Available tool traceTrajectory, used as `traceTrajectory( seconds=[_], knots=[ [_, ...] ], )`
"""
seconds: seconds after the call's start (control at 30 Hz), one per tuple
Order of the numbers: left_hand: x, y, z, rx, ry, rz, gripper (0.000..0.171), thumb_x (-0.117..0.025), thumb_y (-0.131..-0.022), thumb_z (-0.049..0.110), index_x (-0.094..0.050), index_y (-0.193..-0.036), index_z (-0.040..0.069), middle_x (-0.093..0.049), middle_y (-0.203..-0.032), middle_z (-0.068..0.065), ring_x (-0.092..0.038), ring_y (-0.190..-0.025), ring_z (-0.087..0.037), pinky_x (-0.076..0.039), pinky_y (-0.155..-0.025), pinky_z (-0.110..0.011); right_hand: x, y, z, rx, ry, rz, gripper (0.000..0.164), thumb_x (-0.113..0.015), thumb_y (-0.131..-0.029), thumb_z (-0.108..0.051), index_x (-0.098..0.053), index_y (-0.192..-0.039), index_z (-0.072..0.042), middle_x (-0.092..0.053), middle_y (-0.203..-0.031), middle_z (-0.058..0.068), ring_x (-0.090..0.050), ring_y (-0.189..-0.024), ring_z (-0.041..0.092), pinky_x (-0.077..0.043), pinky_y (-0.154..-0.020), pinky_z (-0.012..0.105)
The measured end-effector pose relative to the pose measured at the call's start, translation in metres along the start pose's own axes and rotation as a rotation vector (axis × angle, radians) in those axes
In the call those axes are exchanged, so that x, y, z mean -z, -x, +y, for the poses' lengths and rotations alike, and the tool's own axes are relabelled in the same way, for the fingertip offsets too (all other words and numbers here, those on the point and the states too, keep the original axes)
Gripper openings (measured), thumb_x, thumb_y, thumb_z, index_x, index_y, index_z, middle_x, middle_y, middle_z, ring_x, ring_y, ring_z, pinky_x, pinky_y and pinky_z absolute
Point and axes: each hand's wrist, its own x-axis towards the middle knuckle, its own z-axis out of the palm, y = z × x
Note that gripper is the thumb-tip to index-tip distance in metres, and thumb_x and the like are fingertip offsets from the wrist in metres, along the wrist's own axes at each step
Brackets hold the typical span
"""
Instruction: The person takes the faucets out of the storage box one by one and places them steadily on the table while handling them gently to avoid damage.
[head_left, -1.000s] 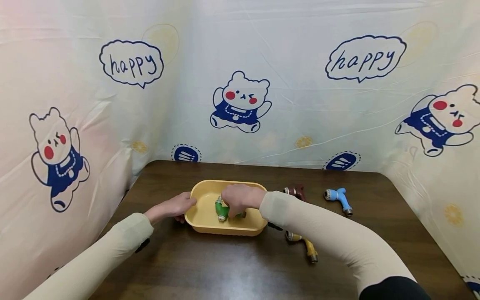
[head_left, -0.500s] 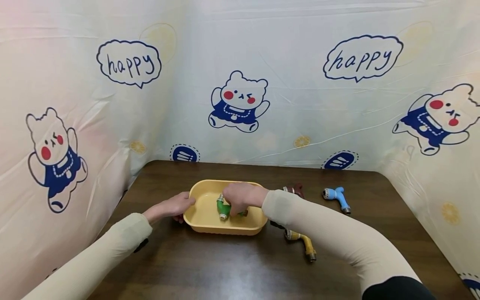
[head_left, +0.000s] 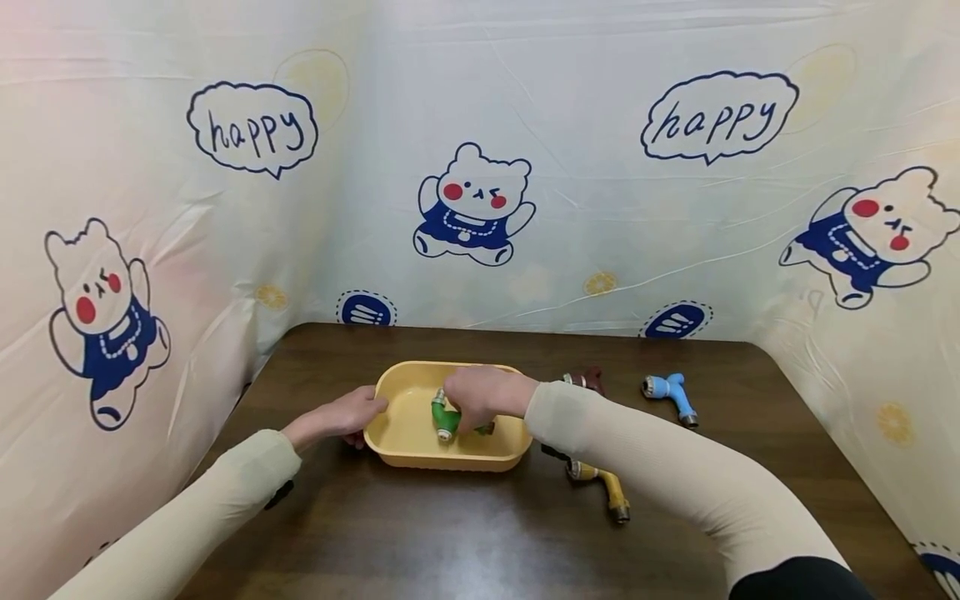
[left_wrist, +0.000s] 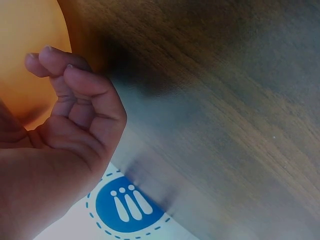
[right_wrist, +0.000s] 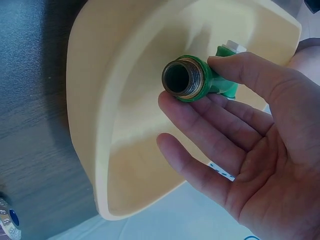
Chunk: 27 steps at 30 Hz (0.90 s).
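A yellow plastic basin [head_left: 450, 461] stands on the brown table. At its left end, my left hand [head_left: 341, 414] grips the rim, thumb over the edge; the left wrist view shows curled fingers [left_wrist: 87, 82] by the outer wall. Inside the basin, my right hand [head_left: 480, 392] pinches a green faucet [head_left: 444, 422] between thumb and fingers. Its threaded, hollow end [right_wrist: 184, 79] faces the camera in the right wrist view. From the head view, the hand covers the middle of the faucet.
Right of the basin lie a yellow faucet [head_left: 615, 493], a blue faucet [head_left: 675, 392] and a dark red faucet [head_left: 594, 380], partly hidden by the right sleeve [head_left: 637, 433]. A printed curtain [head_left: 375, 208] hangs behind the table [head_left: 352, 533].
The head view drifts slightly, so the scene sits a little further left. Both hands keep their holds, and the green faucet has shifted only a touch to the right within the basin.
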Motion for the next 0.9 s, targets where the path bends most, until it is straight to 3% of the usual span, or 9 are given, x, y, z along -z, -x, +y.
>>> traceTrajectory(
  seconds=[0.1, 0.2, 0.27, 0.37, 0.5, 0.73, 0.9],
  knots=[
    [0.003, -0.007, -0.009, -0.027, -0.002, -0.022, 0.032, -0.036, -0.107, 0.018, -0.05, -0.119, -0.008, -0.067, -0.069, -0.011, -0.06, -0.049, -0.018, -0.05, -0.044, -0.031, 0.0, 0.001, 0.001, 0.001, -0.002, 0.009, 0.043, -0.079, -0.091, -0.023, -0.049, -0.061, -0.019, -0.041, -0.049, -0.007, -0.041, -0.047, 0.007, -0.034, -0.05, 0.023],
    [0.007, -0.032, -0.041, -0.077, 0.002, -0.054, 0.035, -0.035, -0.107, 0.02, -0.047, -0.12, -0.01, -0.067, -0.069, -0.011, -0.063, -0.05, -0.021, -0.052, -0.043, -0.034, 0.002, 0.003, 0.002, 0.002, -0.002, 0.017, 0.042, -0.08, -0.091, -0.025, -0.051, -0.061, -0.018, -0.043, -0.049, -0.007, -0.043, -0.047, 0.007, -0.035, -0.05, 0.023],
    [0.007, -0.046, -0.058, -0.082, -0.002, -0.057, 0.036, -0.035, -0.108, 0.022, -0.048, -0.12, -0.009, -0.068, -0.07, -0.012, -0.064, -0.05, -0.023, -0.053, -0.043, -0.037, 0.002, 0.004, 0.001, 0.005, 0.001, 0.021, 0.042, -0.08, -0.092, -0.026, -0.051, -0.062, -0.018, -0.044, -0.049, -0.007, -0.044, -0.047, 0.007, -0.035, -0.05, 0.023],
    [0.005, -0.06, -0.075, -0.036, 0.018, -0.057, 0.035, -0.037, -0.108, 0.024, -0.049, -0.122, -0.006, -0.07, -0.072, -0.014, -0.065, -0.051, -0.025, -0.054, -0.044, -0.037, 0.002, 0.005, 0.0, 0.004, 0.009, 0.018, 0.044, -0.08, -0.092, -0.028, -0.05, -0.062, -0.018, -0.044, -0.049, -0.007, -0.043, -0.048, 0.007, -0.035, -0.052, 0.023],
    [0.002, -0.068, -0.087, 0.043, 0.067, -0.035, 0.032, -0.039, -0.107, 0.027, -0.053, -0.122, 0.002, -0.072, -0.074, -0.017, -0.066, -0.051, -0.028, -0.054, -0.043, -0.038, 0.0, 0.005, -0.001, -0.001, 0.015, 0.021, 0.045, -0.08, -0.092, -0.03, -0.049, -0.062, -0.019, -0.041, -0.05, -0.008, -0.041, -0.049, 0.007, -0.035, -0.052, 0.023],
    [0.002, -0.076, -0.097, 0.023, 0.081, -0.049, 0.033, -0.038, -0.107, 0.026, -0.054, -0.121, 0.0, -0.072, -0.075, -0.02, -0.067, -0.052, -0.031, -0.054, -0.043, -0.041, 0.0, 0.006, 0.0, -0.012, 0.005, 0.015, 0.044, -0.081, -0.092, -0.031, -0.05, -0.064, -0.019, -0.042, -0.051, -0.008, -0.041, -0.049, 0.007, -0.034, -0.052, 0.024],
    [0.005, -0.083, -0.102, 0.052, 0.102, -0.046, 0.032, -0.039, -0.106, 0.024, -0.056, -0.12, 0.001, -0.072, -0.075, -0.023, -0.066, -0.051, -0.034, -0.053, -0.041, -0.041, 0.0, 0.008, 0.001, -0.034, 0.011, 0.02, 0.045, -0.081, -0.092, -0.031, -0.05, -0.062, -0.019, -0.04, -0.05, -0.007, -0.039, -0.049, 0.007, -0.034, -0.052, 0.024]
  ],
)
